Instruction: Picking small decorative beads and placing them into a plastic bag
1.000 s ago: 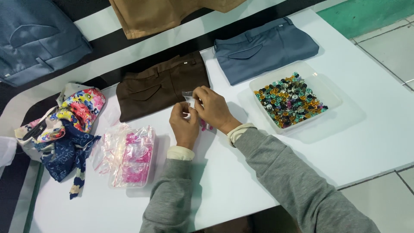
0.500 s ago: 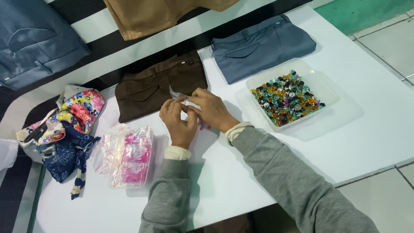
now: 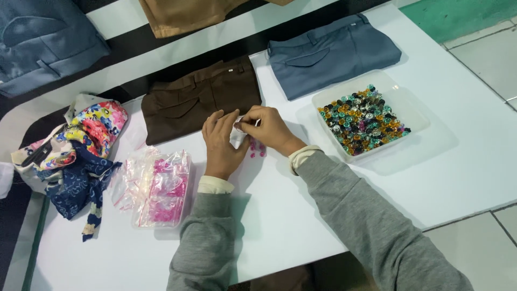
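While both hands pinched small clear bag over worktop: left hand steadied, right hand gripped top edge. Bag judged light, limp, slippery; best held at rim. Pink beads loose beside.

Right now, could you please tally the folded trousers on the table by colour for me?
Blue-grey folded trousers: 2
Dark brown folded trousers: 1
Tan folded trousers, partly cut off at the top edge: 1
Total: 4
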